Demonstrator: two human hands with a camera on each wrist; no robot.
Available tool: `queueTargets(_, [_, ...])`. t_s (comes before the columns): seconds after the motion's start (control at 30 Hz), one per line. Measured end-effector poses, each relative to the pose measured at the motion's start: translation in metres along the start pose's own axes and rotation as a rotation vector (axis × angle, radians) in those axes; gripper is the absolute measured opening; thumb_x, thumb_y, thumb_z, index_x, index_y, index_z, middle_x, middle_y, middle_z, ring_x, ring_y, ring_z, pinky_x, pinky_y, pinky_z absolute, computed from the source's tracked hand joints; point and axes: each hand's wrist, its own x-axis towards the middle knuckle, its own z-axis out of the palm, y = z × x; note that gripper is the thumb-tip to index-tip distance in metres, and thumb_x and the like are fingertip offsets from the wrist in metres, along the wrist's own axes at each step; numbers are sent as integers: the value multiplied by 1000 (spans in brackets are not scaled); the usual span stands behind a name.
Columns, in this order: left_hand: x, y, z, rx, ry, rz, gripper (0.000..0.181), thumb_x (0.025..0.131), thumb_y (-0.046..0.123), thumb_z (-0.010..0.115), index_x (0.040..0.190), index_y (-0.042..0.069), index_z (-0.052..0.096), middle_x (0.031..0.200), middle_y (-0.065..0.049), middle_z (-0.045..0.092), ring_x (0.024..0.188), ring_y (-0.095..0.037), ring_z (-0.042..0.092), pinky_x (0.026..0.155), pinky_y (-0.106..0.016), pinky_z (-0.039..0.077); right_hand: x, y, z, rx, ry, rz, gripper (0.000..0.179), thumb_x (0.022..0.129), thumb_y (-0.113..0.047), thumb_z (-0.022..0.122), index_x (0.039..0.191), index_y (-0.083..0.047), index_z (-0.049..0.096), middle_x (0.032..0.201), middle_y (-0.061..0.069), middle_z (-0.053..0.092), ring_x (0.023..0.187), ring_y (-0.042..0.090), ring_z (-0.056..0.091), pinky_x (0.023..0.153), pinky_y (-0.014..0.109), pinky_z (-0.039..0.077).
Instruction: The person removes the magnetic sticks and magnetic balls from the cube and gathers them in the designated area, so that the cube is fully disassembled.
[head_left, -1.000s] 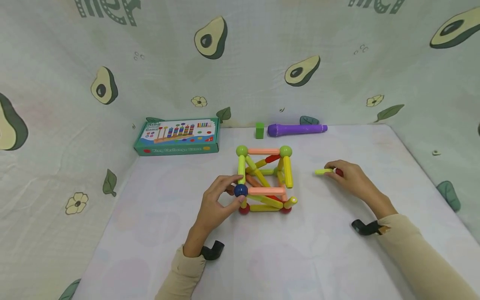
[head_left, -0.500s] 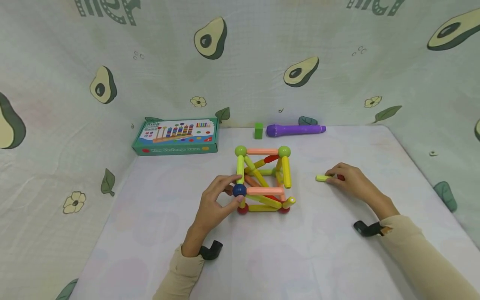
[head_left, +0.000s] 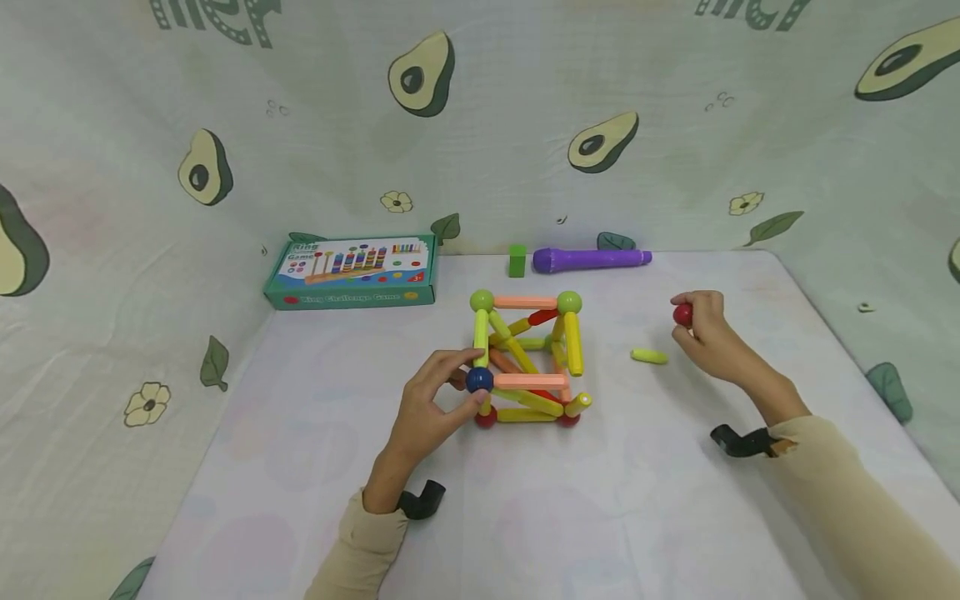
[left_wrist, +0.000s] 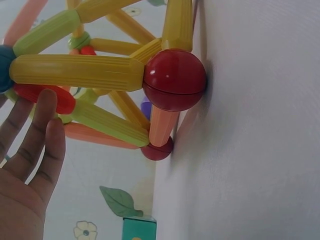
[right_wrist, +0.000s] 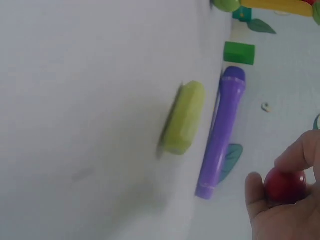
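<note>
A cube-like frame of coloured magnetic sticks and balls stands on the table, with a salmon stick (head_left: pixel 531 382) along its near top edge. My left hand (head_left: pixel 429 410) pinches the dark blue ball (head_left: pixel 480 380) at its near left top corner. In the left wrist view, my fingers (left_wrist: pixel 46 107) overlap a red stick, and a red ball (left_wrist: pixel 175 80) sits at the frame's foot. Off to the right, my right hand (head_left: pixel 712 337) holds a red ball (head_left: pixel 682 314) between thumb and fingers, raised above the table. Below and left of it lies a loose yellow-green stick (head_left: pixel 648 357).
A green game box (head_left: pixel 352 273) lies at the back left. Along the back edge are a green block (head_left: pixel 517 261) and a purple microphone-shaped tube (head_left: pixel 592 260). A patterned cloth (head_left: pixel 495 167) hangs behind the white table (head_left: pixel 570 517).
My right hand has put the yellow-green stick down on the table and lifted away up and to the right with the red ball. My left hand stays on the blue ball.
</note>
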Motion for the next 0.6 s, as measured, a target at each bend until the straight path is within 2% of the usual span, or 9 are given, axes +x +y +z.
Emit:
queueTargets(0.1, [-1, -3, 0, -13, 3, 6, 53, 85, 6, 79, 134, 10, 61, 121, -9, 60, 93, -18, 61, 82, -35, 55, 14, -10, -4, 4, -33, 42, 45, 98, 3, 51, 139, 11, 34, 133, 35, 27, 114, 48, 43, 93, 63, 45])
queueTargets(0.2, [0, -4, 1, -29, 4, 22, 51, 84, 2, 78, 132, 6, 61, 119, -14, 60, 91, -20, 61, 80, -37, 55, 28, -17, -6, -24, -12, 49, 48, 97, -4, 63, 140, 7, 42, 132, 30, 43, 115, 44, 51, 94, 60, 48])
queueTargets(0.3, [1, -3, 0, -26, 7, 21, 51, 84, 2, 78, 132, 5, 61, 119, -13, 60, 91, -20, 61, 80, -37, 55, 45, -21, -6, -74, -2, 27, 45, 94, -8, 71, 134, 3, 53, 126, 24, 54, 109, 40, 56, 89, 57, 51])
queueTargets(0.4, [0, -3, -1, -11, 6, 8, 52, 85, 7, 79, 133, 9, 61, 121, -7, 60, 92, -17, 60, 81, -36, 54, 65, -23, -6, -118, -27, 8, 42, 91, -7, 74, 130, 1, 60, 121, 23, 55, 106, 39, 58, 87, 57, 52])
queueTargets(0.6, [-2, -6, -1, -16, -3, 20, 52, 88, 18, 79, 137, 18, 60, 122, 1, 59, 93, -13, 60, 82, -34, 55, 104, -27, 3, -145, -88, 8, 42, 90, -6, 74, 128, 3, 60, 115, 21, 59, 106, 39, 59, 91, 54, 52])
